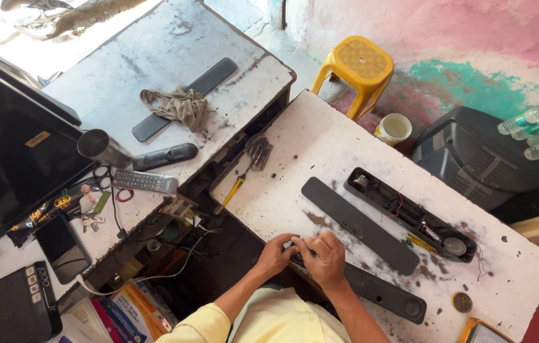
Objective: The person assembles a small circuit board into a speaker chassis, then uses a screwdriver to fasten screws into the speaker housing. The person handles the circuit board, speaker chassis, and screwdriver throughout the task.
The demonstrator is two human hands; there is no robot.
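Long black speaker bar (pixel 377 289): lies on the white worktop (pixel 320 146), long axis running from the near-left end away to the right. Left hand (pixel 276 253) and right hand (pixel 325 254) both curl closed over its left end, apparently gripping it. Loose grille panel (pixel 358 223) lies just beyond, parallel.

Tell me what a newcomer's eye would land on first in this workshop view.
Most striking is the long black speaker bar taken apart on the white table: its open shell with bare wiring lies at the far side, a flat panel beside it. At the near edge, left hand and right hand meet on a third black piece.
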